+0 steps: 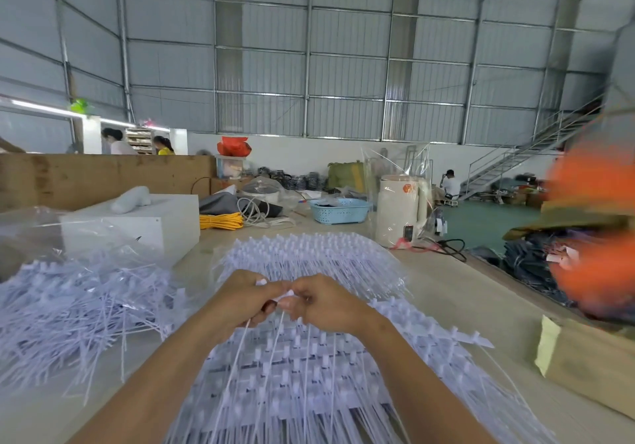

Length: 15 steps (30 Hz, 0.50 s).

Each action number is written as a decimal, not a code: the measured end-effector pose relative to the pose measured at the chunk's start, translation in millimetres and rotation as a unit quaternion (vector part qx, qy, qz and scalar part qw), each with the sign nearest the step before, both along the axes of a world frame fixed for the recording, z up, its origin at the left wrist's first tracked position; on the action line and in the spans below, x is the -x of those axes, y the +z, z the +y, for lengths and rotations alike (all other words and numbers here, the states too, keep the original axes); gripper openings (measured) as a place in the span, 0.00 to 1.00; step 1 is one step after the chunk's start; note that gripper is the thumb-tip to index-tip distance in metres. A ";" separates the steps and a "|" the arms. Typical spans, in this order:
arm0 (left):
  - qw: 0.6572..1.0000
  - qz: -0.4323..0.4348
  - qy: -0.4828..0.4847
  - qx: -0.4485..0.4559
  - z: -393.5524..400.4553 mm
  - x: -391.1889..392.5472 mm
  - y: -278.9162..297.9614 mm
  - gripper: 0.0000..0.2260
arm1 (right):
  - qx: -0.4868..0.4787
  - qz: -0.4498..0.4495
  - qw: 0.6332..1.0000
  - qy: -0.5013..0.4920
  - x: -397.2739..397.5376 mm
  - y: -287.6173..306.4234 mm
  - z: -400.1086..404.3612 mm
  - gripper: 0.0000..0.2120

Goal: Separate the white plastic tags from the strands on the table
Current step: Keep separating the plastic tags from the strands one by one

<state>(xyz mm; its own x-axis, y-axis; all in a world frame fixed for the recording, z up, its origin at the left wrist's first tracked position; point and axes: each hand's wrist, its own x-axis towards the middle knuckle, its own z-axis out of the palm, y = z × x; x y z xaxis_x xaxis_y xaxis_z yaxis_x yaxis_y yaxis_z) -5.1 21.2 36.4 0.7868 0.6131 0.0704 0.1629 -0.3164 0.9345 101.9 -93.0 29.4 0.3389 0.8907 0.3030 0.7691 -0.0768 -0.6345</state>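
Observation:
A broad heap of joined white plastic tags on strands (309,357) covers the table in front of me. Above its middle, my left hand (240,302) and my right hand (326,302) meet, fingers curled. Both pinch a small white tag (287,295) between their fingertips, and thin white strands (240,347) hang down from the grip toward me. A loose pile of separated white tags (75,313) lies to the left on clear plastic sheeting.
A white box (137,223) stands behind the left pile. Yellow cord (221,221), a blue basket (340,210) and a white appliance (400,213) sit at the back. A cardboard box (591,357) is at right, past the table edge (481,272).

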 end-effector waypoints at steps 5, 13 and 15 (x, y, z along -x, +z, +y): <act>0.999 0.006 0.016 -0.032 -4.1 -0.1 0.2 0.18 | -0.008 0.026 0.999 0.034 2.1 -0.3 -0.1 0.12; 0.996 0.079 0.034 -0.033 -8.1 2.0 5.8 0.18 | -0.025 -0.052 0.998 0.017 1.7 -7.7 5.4 0.10; 0.996 0.086 0.011 0.031 -8.9 5.1 9.9 0.17 | -0.013 -0.096 0.995 0.006 -1.7 -10.9 5.8 0.06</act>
<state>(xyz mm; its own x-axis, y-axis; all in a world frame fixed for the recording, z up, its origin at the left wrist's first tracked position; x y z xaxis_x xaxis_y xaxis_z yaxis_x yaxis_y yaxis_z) -10.2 12.3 46.3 0.7696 0.6301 -0.1034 0.3295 -0.2532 0.9096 103.6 -87.2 18.6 0.2615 0.8858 0.3833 0.8772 -0.0525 -0.4772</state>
